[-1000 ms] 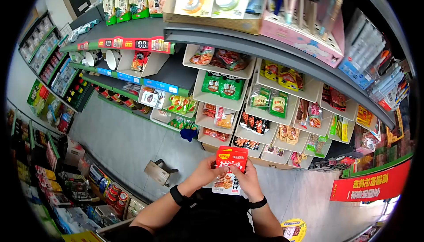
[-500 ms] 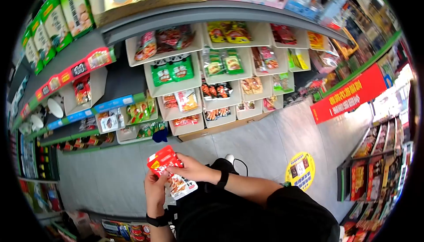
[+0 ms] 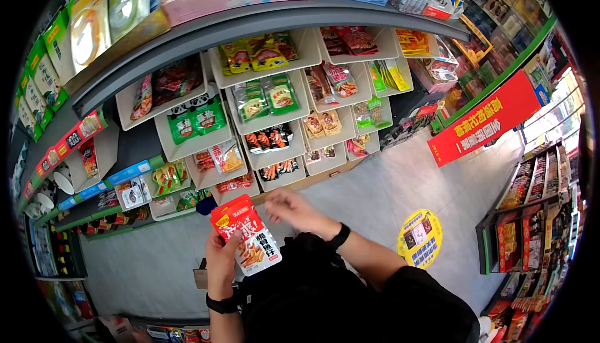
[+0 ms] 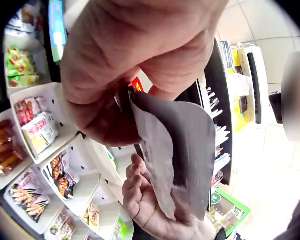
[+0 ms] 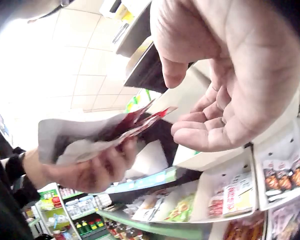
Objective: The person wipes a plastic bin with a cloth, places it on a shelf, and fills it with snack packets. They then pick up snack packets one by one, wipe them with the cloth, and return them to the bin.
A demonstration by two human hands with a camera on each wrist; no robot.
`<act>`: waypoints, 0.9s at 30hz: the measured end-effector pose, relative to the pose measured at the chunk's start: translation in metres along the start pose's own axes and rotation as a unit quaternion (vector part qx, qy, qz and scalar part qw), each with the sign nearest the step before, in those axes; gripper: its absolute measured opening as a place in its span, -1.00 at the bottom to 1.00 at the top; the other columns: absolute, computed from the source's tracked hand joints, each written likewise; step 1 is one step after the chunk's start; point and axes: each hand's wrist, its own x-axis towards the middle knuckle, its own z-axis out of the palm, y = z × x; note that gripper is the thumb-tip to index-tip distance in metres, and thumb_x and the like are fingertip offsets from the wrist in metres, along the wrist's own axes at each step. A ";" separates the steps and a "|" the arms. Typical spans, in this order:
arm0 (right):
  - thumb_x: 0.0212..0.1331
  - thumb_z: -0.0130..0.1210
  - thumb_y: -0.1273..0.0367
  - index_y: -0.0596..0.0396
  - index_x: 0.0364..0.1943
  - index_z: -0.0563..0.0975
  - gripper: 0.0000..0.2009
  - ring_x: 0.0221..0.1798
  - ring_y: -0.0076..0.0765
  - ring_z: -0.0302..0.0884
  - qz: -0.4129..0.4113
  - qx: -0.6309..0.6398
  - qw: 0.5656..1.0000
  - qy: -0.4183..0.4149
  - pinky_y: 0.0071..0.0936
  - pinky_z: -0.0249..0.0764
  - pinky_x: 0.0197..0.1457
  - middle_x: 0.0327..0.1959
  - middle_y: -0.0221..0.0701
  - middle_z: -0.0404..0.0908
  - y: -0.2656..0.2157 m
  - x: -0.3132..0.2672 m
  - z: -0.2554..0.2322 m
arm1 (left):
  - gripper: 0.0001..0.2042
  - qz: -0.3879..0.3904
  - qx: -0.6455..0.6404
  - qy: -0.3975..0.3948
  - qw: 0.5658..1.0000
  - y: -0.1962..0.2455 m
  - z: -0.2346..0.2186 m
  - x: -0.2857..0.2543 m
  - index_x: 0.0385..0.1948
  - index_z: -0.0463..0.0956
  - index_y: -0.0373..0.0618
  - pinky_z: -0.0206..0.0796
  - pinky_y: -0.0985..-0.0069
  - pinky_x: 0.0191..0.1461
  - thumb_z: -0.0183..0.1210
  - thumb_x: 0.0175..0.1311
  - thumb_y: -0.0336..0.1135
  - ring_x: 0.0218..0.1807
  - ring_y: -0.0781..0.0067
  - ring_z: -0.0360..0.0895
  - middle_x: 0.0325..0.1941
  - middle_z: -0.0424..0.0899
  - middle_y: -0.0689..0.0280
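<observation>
My left hand [image 3: 220,262] grips red-and-white snack packets [image 3: 253,243], with the thumb across the printed front. Seen edge-on in the left wrist view, two packet layers [image 4: 192,135] fan apart at their bottom ends. My right hand [image 3: 295,210] is beside the packets' upper right, apart from them, its fingers loosely bent and holding nothing. In the right wrist view that hand [image 5: 235,85] shows a gap between thumb and fingers, and the packets [image 5: 80,135] lie off to the left in the other hand.
Ahead are tiered white bins [image 3: 269,161] of bagged snacks, including green panda-printed bags [image 3: 199,120]. A grey shelf edge [image 3: 250,15] runs above them. A red banner [image 3: 487,121] hangs at right, over a yellow floor sticker [image 3: 420,238]. Another snack rack [image 3: 519,218] stands far right.
Both hands held the packets earlier; the right hand has now let go and moved to the right. The view has swung right, bringing the right-hand rack into sight.
</observation>
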 end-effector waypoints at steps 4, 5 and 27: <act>0.33 0.02 0.31 0.15 -0.11 0.42 -0.79 -0.30 -0.57 0.52 -0.036 -0.001 0.999 0.034 -0.57 0.50 -0.22 -0.31 -0.44 0.53 -0.021 0.004 -0.080 | -0.70 -0.015 0.001 0.006 1.000 -0.002 0.051 0.018 0.03 0.39 -0.23 0.38 0.54 0.04 0.12 0.25 -0.53 -0.09 0.54 0.57 -0.06 0.62 0.27; 0.35 -0.01 0.32 0.15 -0.09 0.41 -0.80 -0.29 -0.55 0.53 -0.044 -0.004 0.999 0.030 -0.56 0.50 -0.21 -0.29 -0.43 0.53 -0.025 0.004 -0.092 | -0.69 -0.016 -0.001 0.010 1.000 -0.003 0.064 0.024 0.03 0.39 -0.23 0.37 0.54 0.05 0.12 0.25 -0.54 -0.08 0.54 0.56 -0.05 0.62 0.27; 0.02 0.22 0.19 0.21 -0.05 0.43 -0.53 0.01 0.06 0.52 -0.096 -0.691 0.641 0.321 -0.16 0.45 0.07 -0.04 -0.06 0.55 -0.083 0.139 -0.316 | -0.75 -0.033 0.025 0.093 0.995 -0.028 0.107 0.025 -0.02 0.39 -0.21 0.42 0.52 -0.04 0.08 0.28 -0.52 -0.16 0.53 0.60 -0.13 0.64 0.29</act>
